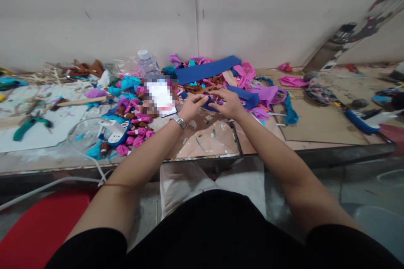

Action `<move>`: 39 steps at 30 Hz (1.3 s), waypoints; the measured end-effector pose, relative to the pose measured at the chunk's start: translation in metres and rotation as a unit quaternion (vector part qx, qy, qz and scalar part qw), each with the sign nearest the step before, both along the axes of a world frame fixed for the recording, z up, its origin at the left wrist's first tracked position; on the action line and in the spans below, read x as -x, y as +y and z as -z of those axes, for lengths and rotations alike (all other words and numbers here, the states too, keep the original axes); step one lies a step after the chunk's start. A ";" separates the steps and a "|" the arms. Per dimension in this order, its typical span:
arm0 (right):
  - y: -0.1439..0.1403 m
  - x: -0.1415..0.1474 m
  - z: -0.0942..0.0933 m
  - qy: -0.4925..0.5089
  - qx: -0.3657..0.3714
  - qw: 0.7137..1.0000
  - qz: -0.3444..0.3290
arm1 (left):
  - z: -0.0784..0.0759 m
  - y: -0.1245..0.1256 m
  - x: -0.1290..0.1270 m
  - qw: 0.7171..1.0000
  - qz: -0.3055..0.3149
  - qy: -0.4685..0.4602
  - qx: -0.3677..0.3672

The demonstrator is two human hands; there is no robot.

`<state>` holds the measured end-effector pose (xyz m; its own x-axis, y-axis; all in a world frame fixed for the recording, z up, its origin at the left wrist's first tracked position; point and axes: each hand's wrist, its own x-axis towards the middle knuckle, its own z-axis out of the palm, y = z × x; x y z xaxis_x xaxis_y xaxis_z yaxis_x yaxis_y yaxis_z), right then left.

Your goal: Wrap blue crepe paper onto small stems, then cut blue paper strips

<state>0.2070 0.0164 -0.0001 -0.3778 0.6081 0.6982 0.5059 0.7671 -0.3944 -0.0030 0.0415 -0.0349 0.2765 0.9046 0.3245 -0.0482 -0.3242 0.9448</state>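
Over the middle of the workbench [205,143], my left hand [192,108] is closed at the fingertips on a small dark blue strip [208,104], which looks like cloth or paper. Opposite it, my right hand [227,103] curves its fingers and thumb around the same piece, partly hiding it. A phone [161,97] with a lit, blurred screen stands just left of my left hand. Beyond my hands, a long flat blue strip [208,70] lies on a heap of coloured pieces. Another blue strip [244,96] lies beside my right hand.
Several pink and brown bundles [139,132] lie at left, near a blue-and-white hot glue gun [116,132] with its cable. Further left are green-handled pliers [31,126] and a hammer [82,101]. A water bottle [148,65] stands behind the phone. Cardboard [315,124] and another glue gun [362,122] lie right.
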 end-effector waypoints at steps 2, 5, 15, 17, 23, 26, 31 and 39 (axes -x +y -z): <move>-0.001 0.000 0.000 0.007 -0.002 1.000 0.009 | 0.002 0.002 0.000 1.000 -0.007 -0.017 0.011; -0.002 0.000 0.000 0.012 -0.008 1.000 0.013 | 0.003 0.002 0.000 1.000 0.004 -0.015 0.011; -0.002 0.001 -0.001 0.004 -0.002 1.000 -0.029 | -0.007 -0.004 0.001 0.998 0.041 0.029 -0.026; -0.001 0.001 0.000 0.006 -0.006 0.999 -0.034 | -0.010 -0.006 0.001 0.998 0.039 0.045 -0.033; 0.003 0.000 0.004 0.005 -0.007 1.000 -0.028 | -0.015 -0.007 0.000 0.997 0.022 0.062 -0.031; 0.003 0.000 0.003 0.007 -0.009 1.000 -0.026 | -0.012 -0.004 0.000 0.998 0.018 0.056 -0.034; 0.003 -0.001 0.002 0.008 -0.007 1.000 -0.015 | -0.007 0.000 0.001 0.996 -0.001 0.070 -0.056; 0.004 -0.002 0.001 -0.032 0.003 0.999 0.005 | -0.014 -0.007 0.002 0.993 -0.011 0.044 -0.107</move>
